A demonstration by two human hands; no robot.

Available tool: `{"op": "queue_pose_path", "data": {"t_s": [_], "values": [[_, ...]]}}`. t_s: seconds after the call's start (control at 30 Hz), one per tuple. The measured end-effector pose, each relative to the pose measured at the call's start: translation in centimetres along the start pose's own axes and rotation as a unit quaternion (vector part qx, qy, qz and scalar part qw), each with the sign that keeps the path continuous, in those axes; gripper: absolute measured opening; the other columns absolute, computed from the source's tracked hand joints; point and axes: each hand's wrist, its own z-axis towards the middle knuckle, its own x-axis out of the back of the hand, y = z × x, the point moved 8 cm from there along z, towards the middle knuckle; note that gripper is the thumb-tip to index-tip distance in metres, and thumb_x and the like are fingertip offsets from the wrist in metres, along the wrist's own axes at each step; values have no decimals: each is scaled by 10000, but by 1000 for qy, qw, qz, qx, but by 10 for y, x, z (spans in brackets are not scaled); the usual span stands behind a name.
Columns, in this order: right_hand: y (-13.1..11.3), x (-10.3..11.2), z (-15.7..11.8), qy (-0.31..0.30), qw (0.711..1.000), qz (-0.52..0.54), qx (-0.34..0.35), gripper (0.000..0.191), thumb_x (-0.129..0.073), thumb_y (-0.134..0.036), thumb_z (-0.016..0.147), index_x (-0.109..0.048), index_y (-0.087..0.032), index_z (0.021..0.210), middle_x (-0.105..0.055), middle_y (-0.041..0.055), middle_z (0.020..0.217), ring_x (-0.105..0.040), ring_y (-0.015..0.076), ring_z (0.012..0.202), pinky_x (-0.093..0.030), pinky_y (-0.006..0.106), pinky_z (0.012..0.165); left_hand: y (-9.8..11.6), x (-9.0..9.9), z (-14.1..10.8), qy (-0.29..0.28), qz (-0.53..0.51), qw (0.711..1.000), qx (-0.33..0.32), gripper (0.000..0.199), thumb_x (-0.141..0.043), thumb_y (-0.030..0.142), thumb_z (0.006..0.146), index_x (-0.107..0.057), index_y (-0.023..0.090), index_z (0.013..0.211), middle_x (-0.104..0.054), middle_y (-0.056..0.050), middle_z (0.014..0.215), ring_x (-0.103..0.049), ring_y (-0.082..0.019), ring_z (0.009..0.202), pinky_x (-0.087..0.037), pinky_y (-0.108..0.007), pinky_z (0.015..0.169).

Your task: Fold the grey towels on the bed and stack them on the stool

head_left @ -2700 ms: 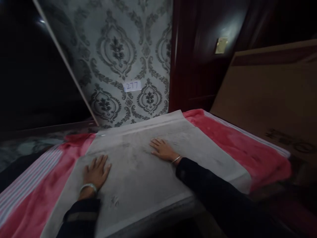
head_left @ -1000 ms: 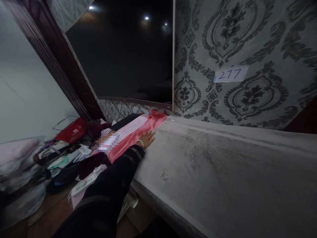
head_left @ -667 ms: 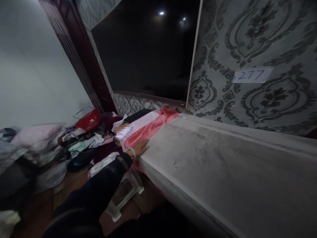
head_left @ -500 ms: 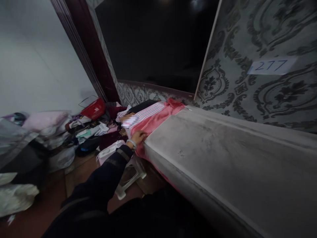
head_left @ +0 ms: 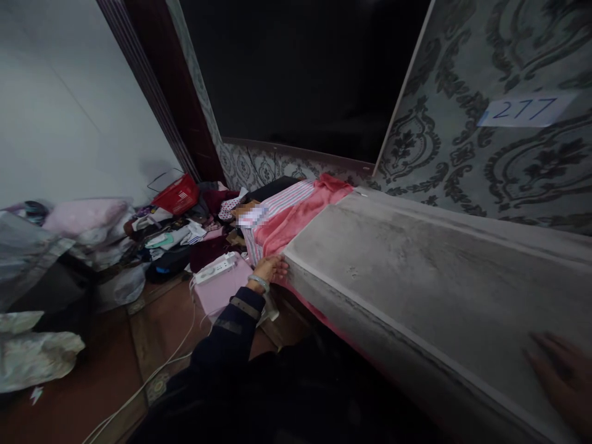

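A long grey cushion (head_left: 416, 265) with a pale piped edge lies over a pink cloth, which shows at its far end and along its lower front edge. My left hand (head_left: 271, 269), a bracelet at the wrist, rests against the cushion's near left corner with its fingers extended along the side. Right beside it is the pink cloth (head_left: 289, 229) and a striped cloth (head_left: 284, 201). At the right edge, my right hand (head_left: 562, 373) is over the grey top, fingers apart and somewhat blurred; whether it touches is unclear.
A white power strip (head_left: 215, 269) lies on a pink surface (head_left: 224, 293), and its cable (head_left: 152, 376) crosses the floor. Heaped clothes (head_left: 185, 237) and a red basket (head_left: 178, 194) are at the left. A large dark screen (head_left: 300, 74) hangs behind the cushion.
My left hand has shifted from the top of the corner down to its side. My right hand has come into view at the right. The view has turned slightly.
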Motion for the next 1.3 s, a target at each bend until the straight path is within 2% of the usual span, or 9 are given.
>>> {"op": "queue_pose_path", "data": {"t_s": [0.17, 0.43, 0.53, 0.67, 0.73, 0.87, 1.03, 1.17, 1.3], "values": [[-7, 2, 1, 8, 996, 36, -76, 812, -351, -749, 800, -411, -369, 1515, -586, 254, 1317, -495, 422, 1285, -358, 577, 1063, -8, 4, 1, 48, -104, 993, 20, 205, -735, 274, 770, -595, 156, 860, -689, -30, 699, -655, -130, 539, -502, -226, 502], [-25, 15, 2, 4, 993, 61, -104, 781, -381, -767, 788, -524, -366, 1444, -590, 243, 1327, -500, 409, 1286, -369, 589, 1058, -11, -7, 1, 47, -111, 993, -14, 265, -797, 212, 670, -617, 166, 859, -636, 28, 647, -632, -106, 521, -476, -200, 482], [-24, 16, 4, 10, 993, 52, -108, 724, -409, -727, 783, -621, -328, 1348, -620, 234, 1301, -523, 412, 1269, -400, 593, 1047, -9, -10, 7, 62, -111, 992, -27, 305, -833, 250, 607, -592, 165, 774, -593, 44, 590, -581, -92, 469, -430, -189, 443], [-20, 16, 6, -7, 991, 25, -132, 695, -431, -676, 732, -698, -192, 1153, -651, 211, 1282, -562, 437, 1233, -431, 601, 1068, -5, -12, 15, 94, -105, 988, -56, 374, -857, 350, 543, -565, 168, 691, -549, 54, 538, -536, -91, 441, -373, -184, 413], [-22, 18, 5, -11, 990, 20, -139, 682, -413, -673, 725, -690, -172, 1096, -650, 210, 1287, -564, 436, 1236, -432, 602, 1072, -3, -12, 17, 119, -96, 985, -77, 360, -849, 358, 541, -567, 168, 661, -527, 59, 505, -496, -87, 417, -324, -183, 398], [-28, 21, 6, -6, 991, 20, -129, 581, -431, -644, 733, -676, -207, 1027, -658, 200, 1277, -574, 412, 1234, -441, 587, 1061, 5, -9, 21, 175, -77, 974, -120, 286, -794, 252, 571, -520, 178, 537, -445, 74, 432, -405, -73, 396, -270, -195, 403], [-26, 20, 8, 13, 991, 23, -127, 573, -422, -617, 705, -680, -199, 1000, -671, 220, 1239, -582, 396, 1225, -444, 565, 1052, 20, -8, 23, 227, -84, 954, -177, 234, -703, 123, 554, -477, 182, 538, -434, 99, 486, -414, -49, 468, -321, -165, 468], [-23, 19, 9, 25, 993, 14, -114, 541, -429, -596, 720, -686, -213, 1003, -678, 203, 1236, -591, 371, 1222, -441, 540, 1053, 18, -12, 25, 220, -104, 955, -170, 236, -718, 215, 566, -511, 198, 679, -484, 103, 522, -457, -69, 439, -377, -189, 454], [-21, 18, 8, 41, 994, 19, -96, 463, -451, -571, 743, -685, -249, 980, -692, 179, 1217, -613, 349, 1191, -455, 522, 1032, 9, -19, 28, 138, -133, 973, -129, 364, -786, 369, 521, -531, 192, 711, -528, 75, 519, -489, -93, 409, -420, -226, 417]]}}
